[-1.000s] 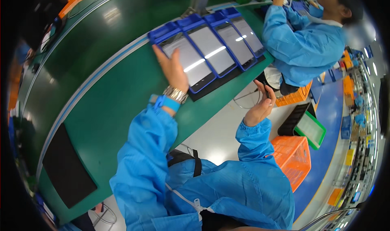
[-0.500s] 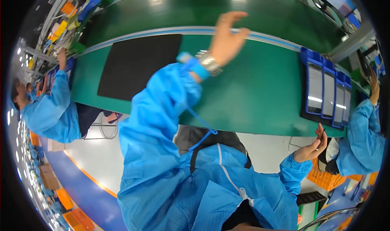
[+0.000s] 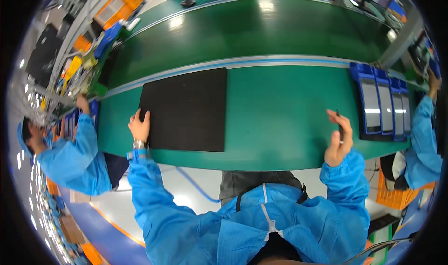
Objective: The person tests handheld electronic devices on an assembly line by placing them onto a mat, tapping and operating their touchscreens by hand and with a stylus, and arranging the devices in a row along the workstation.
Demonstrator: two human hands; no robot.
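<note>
My left hand [image 3: 139, 127] rests at the left edge of a flat black mat [image 3: 186, 111], thumb and forefinger apart and touching its border. A metal watch and a blue wrist strap sit at that wrist. My right hand [image 3: 341, 141] hovers over the right part of the green bench, fingers bent around a slim dark pen-like tool [image 3: 338, 114]. Its dark tip shows past the fingers, and a pale end shows near the thumb. Right of this hand stand several phone-like devices in blue holders [image 3: 372, 106], lined up side by side on a dark base.
Beyond the green bench top [image 3: 275, 111] a metal rail [image 3: 280, 59] borders a darker green conveyor-like surface [image 3: 233, 31]. Co-workers in blue sit at the left [image 3: 70, 153] and right. An orange crate [image 3: 389, 195] stands under the bench at right. A blue cord [image 3: 193, 183] hangs below the front edge.
My left hand has swung from the far middle of the bench back left to the mat's edge. My right hand has risen from below the front edge to above the bench, still holding the tool.
</note>
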